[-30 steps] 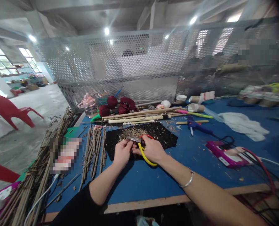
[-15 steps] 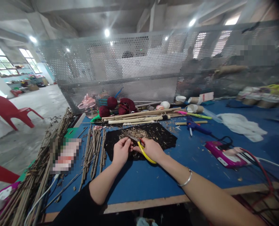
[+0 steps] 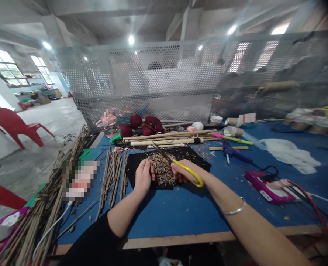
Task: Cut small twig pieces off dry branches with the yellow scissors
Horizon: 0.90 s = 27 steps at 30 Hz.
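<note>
A heap of short, apparently cut pieces (image 3: 164,171) lies on the black cloth (image 3: 198,159); longer sticks (image 3: 114,178) lie uncut beside it on the counter (image 3: 177,218). The right hand (image 3: 182,171) grips the scissors (image 3: 193,172) in curled fingers, blades over the heap; the left hand (image 3: 143,177) has its fingers pressed together, whether on anything I cannot tell.

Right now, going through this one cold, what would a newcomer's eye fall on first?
Probably the yellow-handled scissors in the right hand, beside the heap of short brown pieces on the black cloth. Next, perhaps, the dark red balls in front of the perforated screen, and the red chair at the picture's left.
</note>
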Each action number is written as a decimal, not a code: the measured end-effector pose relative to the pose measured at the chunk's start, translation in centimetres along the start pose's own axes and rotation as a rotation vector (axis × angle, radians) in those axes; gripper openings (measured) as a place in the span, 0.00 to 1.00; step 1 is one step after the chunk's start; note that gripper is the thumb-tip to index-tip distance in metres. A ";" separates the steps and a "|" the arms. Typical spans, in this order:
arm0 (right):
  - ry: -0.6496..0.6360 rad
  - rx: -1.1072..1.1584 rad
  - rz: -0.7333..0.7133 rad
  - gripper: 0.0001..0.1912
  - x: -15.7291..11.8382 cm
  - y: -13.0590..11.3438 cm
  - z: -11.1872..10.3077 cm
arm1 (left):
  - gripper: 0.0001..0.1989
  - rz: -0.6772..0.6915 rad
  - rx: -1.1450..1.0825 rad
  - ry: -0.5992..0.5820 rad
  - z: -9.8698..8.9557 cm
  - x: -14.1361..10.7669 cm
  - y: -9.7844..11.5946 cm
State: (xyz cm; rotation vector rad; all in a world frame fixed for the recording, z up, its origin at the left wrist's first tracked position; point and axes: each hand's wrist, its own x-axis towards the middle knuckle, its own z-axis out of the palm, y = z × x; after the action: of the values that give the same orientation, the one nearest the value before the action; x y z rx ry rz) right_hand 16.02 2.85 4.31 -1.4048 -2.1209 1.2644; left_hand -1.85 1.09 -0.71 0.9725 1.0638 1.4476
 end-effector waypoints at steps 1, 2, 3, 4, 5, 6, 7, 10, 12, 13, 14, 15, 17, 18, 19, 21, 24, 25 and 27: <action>-0.084 0.105 0.028 0.32 -0.2 -0.4 -0.4 | 0.16 0.008 0.007 -0.002 -0.1 0.0 -0.1; -0.159 0.188 0.045 0.33 -0.4 -0.7 -0.8 | 0.16 0.015 0.013 -0.004 -0.1 0.1 -0.2; -0.231 0.247 0.056 0.35 -0.6 -1.0 -1.1 | 0.16 0.023 0.019 -0.006 -0.2 0.1 -0.3; -0.307 0.289 0.060 0.37 -0.7 -1.2 -1.4 | 0.16 0.031 0.024 -0.007 -0.2 0.1 -0.3; -0.361 0.302 0.077 0.40 -0.8 -1.3 -1.6 | 0.16 0.038 0.028 -0.007 -0.3 0.2 -0.3; -0.395 0.298 0.103 0.42 -0.8 -1.3 -1.8 | 0.16 0.043 0.032 -0.007 -0.3 0.2 -0.3; -0.406 0.283 0.132 0.43 -0.9 -1.2 -1.9 | 0.16 0.049 0.034 -0.005 -0.3 0.2 -0.3; -0.331 0.260 0.174 0.44 -0.9 -0.7 -2.3 | 0.16 0.075 0.041 0.005 -0.4 0.3 -0.4; -0.258 0.302 0.140 0.43 -1.0 -0.2 -2.8 | 0.15 0.085 0.048 0.011 -0.5 0.5 -0.5; -0.209 0.326 0.122 0.42 -0.9 0.0 -3.0 | 0.15 0.088 0.058 0.013 -0.5 0.5 -0.6; -0.151 0.340 0.113 0.40 -0.9 0.2 -3.4 | 0.15 0.088 0.072 0.012 -0.5 0.5 -0.6; -0.078 0.337 0.113 0.36 -0.7 0.6 -3.7 | 0.15 0.090 0.090 0.005 -0.5 0.5 -0.7; 0.096 0.268 0.145 0.26 -0.2 1.6 -4.4 | 0.15 0.100 0.142 -0.034 -0.4 0.2 -0.7; 0.186 0.200 0.185 0.22 0.2 2.2 -4.6 | 0.15 0.108 0.175 -0.066 -0.3 0.0 -0.6; 0.260 0.126 0.224 0.19 0.6 2.9 -4.8 | 0.16 0.116 0.212 -0.109 -0.2 -0.2 -0.5; 0.330 0.096 0.274 0.13 1.3 4.3 -4.9 | 0.17 0.123 0.288 -0.226 -0.1 -0.7 -0.3; 0.367 0.069 0.371 0.09 2.3 5.4 -4.5 | 0.17 0.085 0.372 -0.431 0.1 -1.4 -0.1; 0.363 0.045 0.396 0.09 2.5 5.4 -4.2 | 0.18 0.066 0.392 -0.482 0.2 -1.5 -0.1; 0.328 0.022 0.405 0.08 2.9 4.9 -3.8 | 0.18 0.036 0.423 -0.536 0.2 -1.5 -0.3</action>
State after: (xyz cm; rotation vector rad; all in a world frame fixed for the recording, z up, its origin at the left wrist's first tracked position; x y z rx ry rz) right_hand 20.05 7.92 1.97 -1.9484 -1.6550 1.0842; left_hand -1.35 -0.38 -0.99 1.5805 0.9602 0.9127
